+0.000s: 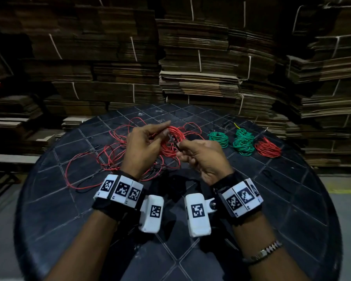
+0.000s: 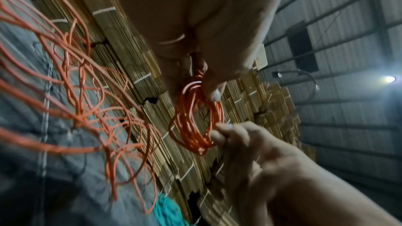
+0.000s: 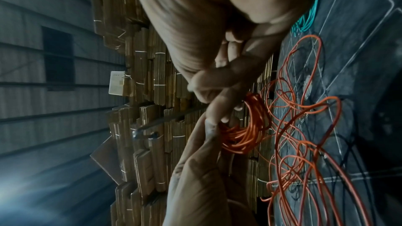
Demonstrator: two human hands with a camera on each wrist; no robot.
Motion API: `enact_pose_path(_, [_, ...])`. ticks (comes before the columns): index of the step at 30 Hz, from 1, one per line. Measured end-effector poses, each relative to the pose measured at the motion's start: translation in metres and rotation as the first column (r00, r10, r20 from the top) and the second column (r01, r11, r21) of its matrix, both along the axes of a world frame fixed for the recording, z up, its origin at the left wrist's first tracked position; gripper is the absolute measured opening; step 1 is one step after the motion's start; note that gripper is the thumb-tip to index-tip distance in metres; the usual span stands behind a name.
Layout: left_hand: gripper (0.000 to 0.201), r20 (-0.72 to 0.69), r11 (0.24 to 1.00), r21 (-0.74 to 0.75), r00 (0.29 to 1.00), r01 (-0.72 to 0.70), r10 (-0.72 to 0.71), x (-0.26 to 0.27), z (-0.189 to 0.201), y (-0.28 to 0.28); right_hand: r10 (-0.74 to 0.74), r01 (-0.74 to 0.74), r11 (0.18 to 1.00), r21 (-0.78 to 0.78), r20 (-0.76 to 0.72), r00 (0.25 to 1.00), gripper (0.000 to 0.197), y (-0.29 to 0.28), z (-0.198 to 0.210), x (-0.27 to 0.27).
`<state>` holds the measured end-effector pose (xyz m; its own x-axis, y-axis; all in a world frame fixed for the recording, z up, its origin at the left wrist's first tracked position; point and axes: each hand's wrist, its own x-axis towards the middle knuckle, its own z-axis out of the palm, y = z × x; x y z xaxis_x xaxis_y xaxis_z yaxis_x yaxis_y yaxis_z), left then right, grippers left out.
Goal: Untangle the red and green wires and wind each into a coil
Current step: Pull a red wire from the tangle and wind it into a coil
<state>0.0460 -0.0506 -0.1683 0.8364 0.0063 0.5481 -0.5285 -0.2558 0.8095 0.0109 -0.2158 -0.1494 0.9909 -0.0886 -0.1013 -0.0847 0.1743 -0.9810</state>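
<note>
Head view: half-wound red wire

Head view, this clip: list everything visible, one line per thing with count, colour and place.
table: one, black, gridded top, under everything
red coil in progress: one, red, held above table centre
loose red wire: one tangle, red, table left and centre
green coils: two, green, table right
finished red coil: one, red, rightmost
cardboard stacks: many, brown, behind table
bracelet: one, metal, right forearm
wrist cameras: two, white
left hand: pinches coil
right hand: pinches coil
</note>
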Motion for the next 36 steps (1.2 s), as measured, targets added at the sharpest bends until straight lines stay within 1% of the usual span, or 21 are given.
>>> enact_pose_path(2, [0.030, -0.021, 1.000, 0.002, 0.999, 0.024, -0.024, -0.001, -0.002, -0.004, -0.011, 0.008, 0.996, 0.090, 0.036, 0.999, 0.016, -0.002, 0.002, -0.004])
enact_pose_path(4, [0.029, -0.018, 0.999, 0.009, 0.999, 0.038, -0.038, -0.002, -0.006, -0.010, -0.001, -0.009, 0.989, 0.148, 0.067, 0.998, 0.023, -0.003, 0.002, -0.007])
enact_pose_path(6, [0.026, -0.026, 0.998, -0.025, 0.998, 0.060, -0.061, -0.003, -0.007, -0.015, -0.018, 0.004, 0.988, 0.151, 0.092, 0.996, 0.021, -0.001, 0.000, -0.008])
enact_pose_path(9, [0.025, -0.055, 0.987, -0.118, 0.992, 0.109, -0.116, -0.002, -0.008, -0.020, -0.062, 0.046, 0.990, 0.130, 0.119, 0.991, 0.019, 0.003, -0.003, -0.007])
enact_pose_path(13, [0.025, -0.060, 0.967, -0.224, 0.989, 0.121, -0.137, 0.000, -0.009, -0.020, -0.056, 0.039, 0.981, 0.188, 0.087, 0.995, 0.019, 0.009, -0.003, -0.009])
enact_pose_path(15, [0.025, -0.043, 0.963, -0.240, 0.990, 0.122, -0.136, 0.001, -0.008, -0.019, -0.042, 0.026, 0.972, 0.234, 0.064, 0.997, 0.022, 0.012, 0.000, -0.011])
enact_pose_path(19, [0.024, -0.044, 0.955, -0.264, 0.988, 0.132, -0.148, 0.003, -0.010, -0.018, -0.038, 0.029, 0.937, 0.348, 0.021, 0.999, 0.022, 0.014, 0.001, -0.012])
enact_pose_path(21, [0.024, -0.084, 0.942, -0.303, 0.980, 0.147, -0.180, 0.003, -0.010, -0.018, -0.036, 0.031, 0.934, 0.356, 0.009, 0.999, 0.023, 0.013, -0.001, -0.012])
enact_pose_path(24, [0.026, -0.147, 0.900, -0.390, 0.952, 0.194, -0.269, 0.001, -0.010, -0.020, -0.031, 0.043, 0.932, 0.359, -0.038, 0.999, 0.024, 0.012, -0.003, -0.010])
enact_pose_path(29, [0.026, -0.149, 0.882, -0.402, 0.933, 0.245, -0.327, -0.003, -0.008, -0.020, 0.010, 0.015, 0.921, 0.388, -0.064, 0.998, 0.026, 0.010, -0.001, -0.009])
enact_pose_path(31, [0.025, -0.137, 0.879, -0.404, 0.933, 0.255, -0.333, -0.004, -0.006, -0.018, 0.023, -0.002, 0.919, 0.395, -0.048, 0.999, 0.025, 0.009, -0.001, -0.009])
enact_pose_path(36, [0.024, -0.147, 0.878, -0.438, 0.948, 0.194, -0.283, -0.001, -0.010, -0.019, 0.052, -0.048, 0.914, 0.403, 0.003, 0.999, 0.023, 0.008, -0.001, -0.010])
